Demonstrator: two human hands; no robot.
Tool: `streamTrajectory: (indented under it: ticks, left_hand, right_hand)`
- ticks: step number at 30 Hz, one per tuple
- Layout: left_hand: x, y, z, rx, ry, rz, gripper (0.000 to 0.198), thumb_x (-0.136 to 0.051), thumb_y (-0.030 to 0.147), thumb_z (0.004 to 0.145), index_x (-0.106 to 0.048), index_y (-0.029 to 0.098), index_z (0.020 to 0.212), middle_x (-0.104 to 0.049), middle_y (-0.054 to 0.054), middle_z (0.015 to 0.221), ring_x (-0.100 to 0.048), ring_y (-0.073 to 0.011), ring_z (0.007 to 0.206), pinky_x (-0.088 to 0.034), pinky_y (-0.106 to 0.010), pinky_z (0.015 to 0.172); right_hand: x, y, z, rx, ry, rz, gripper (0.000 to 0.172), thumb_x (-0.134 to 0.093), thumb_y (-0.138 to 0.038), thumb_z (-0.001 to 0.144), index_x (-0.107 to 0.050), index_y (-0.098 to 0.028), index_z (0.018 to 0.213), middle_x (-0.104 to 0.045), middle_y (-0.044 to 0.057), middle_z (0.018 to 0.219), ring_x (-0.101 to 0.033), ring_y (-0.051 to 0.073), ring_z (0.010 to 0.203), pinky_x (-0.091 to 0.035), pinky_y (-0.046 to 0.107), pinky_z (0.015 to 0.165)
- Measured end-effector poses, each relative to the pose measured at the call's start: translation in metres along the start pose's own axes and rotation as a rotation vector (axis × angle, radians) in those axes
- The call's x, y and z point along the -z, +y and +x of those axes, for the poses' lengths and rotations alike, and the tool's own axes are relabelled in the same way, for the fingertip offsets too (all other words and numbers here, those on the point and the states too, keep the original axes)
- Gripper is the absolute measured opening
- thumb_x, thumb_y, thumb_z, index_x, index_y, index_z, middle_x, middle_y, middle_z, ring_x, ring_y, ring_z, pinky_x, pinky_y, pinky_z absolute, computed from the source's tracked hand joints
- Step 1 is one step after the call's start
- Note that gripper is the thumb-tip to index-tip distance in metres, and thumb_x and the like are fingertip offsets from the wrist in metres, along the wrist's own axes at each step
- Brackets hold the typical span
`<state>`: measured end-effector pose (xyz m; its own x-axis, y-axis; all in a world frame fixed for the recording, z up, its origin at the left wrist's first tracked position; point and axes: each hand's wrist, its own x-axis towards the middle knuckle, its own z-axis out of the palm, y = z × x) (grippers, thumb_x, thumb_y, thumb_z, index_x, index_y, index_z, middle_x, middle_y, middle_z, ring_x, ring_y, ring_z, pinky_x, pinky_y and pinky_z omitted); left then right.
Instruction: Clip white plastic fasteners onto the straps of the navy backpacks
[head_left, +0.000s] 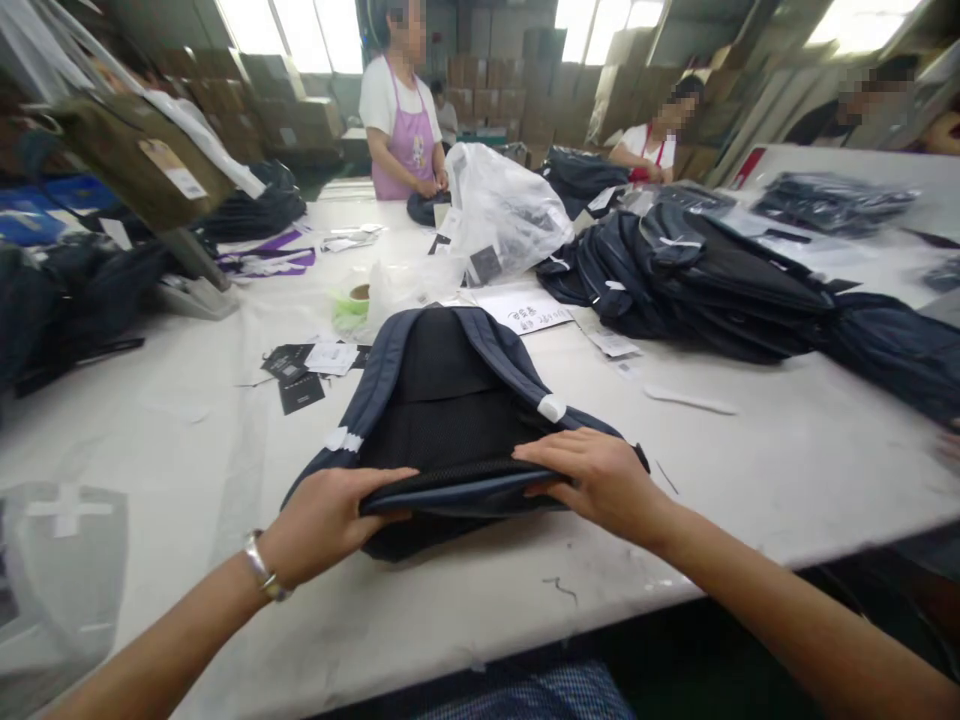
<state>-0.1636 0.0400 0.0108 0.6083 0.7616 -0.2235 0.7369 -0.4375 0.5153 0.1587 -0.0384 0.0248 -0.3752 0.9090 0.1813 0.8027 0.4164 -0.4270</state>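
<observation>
A dark navy backpack [450,425] lies on the white table in front of me, its padded back and shoulder straps facing up. White wrap is fastened around each strap. My left hand [334,515] grips the near edge of the backpack at its left side, thumb above and fingers underneath. On the right part of that same edge, my right hand [596,480] is closed, fingers on top and thumb below. Between the two hands the edge is lifted a little from the table. The backpack's front side is hidden underneath.
Black and white tags [304,390] lie left of the backpack, near a green tape roll [352,305]. Behind it stands a clear plastic bag [506,215]. More navy backpacks [690,270] are piled at right. A co-worker in a purple apron [409,145] stands across the table [750,460].
</observation>
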Motion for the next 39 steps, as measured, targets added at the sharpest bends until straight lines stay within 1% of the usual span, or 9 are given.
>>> streamTrajectory:
  ticks: [5,11,14,18,24,27,30,35,39]
  left_hand:
    - [0.008,0.051,-0.008,-0.020,0.079,-0.005,0.031,-0.061,0.040,0.073,-0.072,0.031,0.100,-0.074,-0.002,0.089,-0.066,-0.0237,0.084,-0.045,-0.027,0.076]
    - [0.001,0.079,-0.009,0.006,0.026,0.277,0.035,-0.072,0.036,0.061,-0.072,0.029,0.095,-0.073,-0.004,0.089,-0.065,-0.0284,0.085,-0.045,-0.031,0.074]
    - [-0.018,0.090,0.006,-0.045,0.078,0.287,0.063,-0.075,0.030,0.056,-0.063,0.030,0.117,-0.069,-0.006,0.108,-0.063,-0.0310,0.098,-0.044,-0.033,0.081]
    - [-0.032,0.095,0.023,-0.028,0.130,0.170,0.030,-0.059,0.033,0.073,-0.070,0.027,0.101,-0.072,-0.005,0.085,-0.065,-0.0253,0.079,-0.042,-0.029,0.067]
    - [-0.013,0.076,0.017,-0.027,0.046,-0.084,0.023,-0.059,0.038,0.073,-0.067,0.017,0.077,-0.065,0.000,0.067,-0.059,-0.0190,0.066,-0.038,-0.024,0.058]
    - [-0.011,0.076,0.010,-0.019,0.004,-0.111,0.024,-0.058,0.038,0.073,-0.067,0.016,0.077,-0.065,0.001,0.068,-0.059,-0.0189,0.067,-0.040,-0.024,0.059]
    - [-0.015,0.088,0.006,-0.017,-0.021,-0.129,0.031,-0.059,0.039,0.072,-0.070,0.018,0.091,-0.070,-0.002,0.077,-0.063,-0.0228,0.075,-0.045,-0.027,0.065]
    - [-0.030,0.132,0.018,-0.090,0.147,-0.010,0.080,-0.073,0.044,0.061,-0.047,0.031,0.135,-0.064,-0.007,0.123,-0.060,-0.0336,0.109,-0.045,-0.036,0.089]
    - [-0.040,0.154,0.034,-0.096,0.151,0.010,0.061,-0.073,0.047,0.063,-0.062,0.031,0.121,-0.071,-0.006,0.109,-0.064,-0.0344,0.102,-0.047,-0.039,0.088]
  right_hand:
    - [0.016,-0.015,-0.012,0.058,0.131,-0.126,0.080,-0.076,-0.050,0.066,-0.043,-0.030,0.137,-0.058,0.004,0.130,-0.058,0.027,0.112,-0.043,0.039,0.096]
    - [-0.009,-0.014,-0.002,-0.016,0.133,-0.224,0.031,-0.072,-0.029,0.075,-0.065,-0.028,0.105,-0.072,0.000,0.078,-0.067,0.019,0.072,-0.044,0.025,0.065]
    - [-0.023,-0.018,0.008,0.084,0.097,-0.252,0.019,-0.068,-0.025,0.079,-0.067,-0.023,0.098,-0.071,0.004,0.077,-0.067,0.020,0.073,-0.044,0.026,0.066]
    - [-0.023,-0.016,-0.007,0.190,0.210,-0.184,0.031,-0.066,-0.032,0.082,-0.062,-0.024,0.112,-0.071,0.006,0.097,-0.066,0.022,0.090,-0.048,0.031,0.082]
    - [-0.054,-0.006,-0.087,-0.326,0.923,0.265,0.059,-0.064,-0.038,0.083,-0.042,-0.024,0.135,-0.053,0.011,0.132,-0.049,0.026,0.124,-0.044,0.046,0.103]
    - [-0.092,-0.005,-0.098,-0.470,0.799,0.521,0.083,-0.068,-0.042,0.078,-0.024,-0.024,0.145,-0.037,0.013,0.146,-0.044,0.028,0.129,-0.047,0.046,0.099]
    - [-0.114,-0.007,-0.085,-0.523,0.748,0.537,0.086,-0.075,-0.039,0.070,-0.032,-0.026,0.143,-0.032,0.012,0.149,-0.034,0.031,0.135,-0.038,0.050,0.107]
    - [-0.116,-0.018,-0.070,-0.543,0.905,0.504,0.062,-0.071,-0.029,0.073,-0.051,-0.024,0.131,-0.043,0.010,0.143,-0.044,0.031,0.128,-0.042,0.047,0.105]
    - [-0.114,-0.022,-0.075,-0.528,0.946,0.483,0.066,-0.070,-0.033,0.076,-0.045,-0.024,0.136,-0.042,0.011,0.143,-0.043,0.031,0.129,-0.040,0.049,0.106]
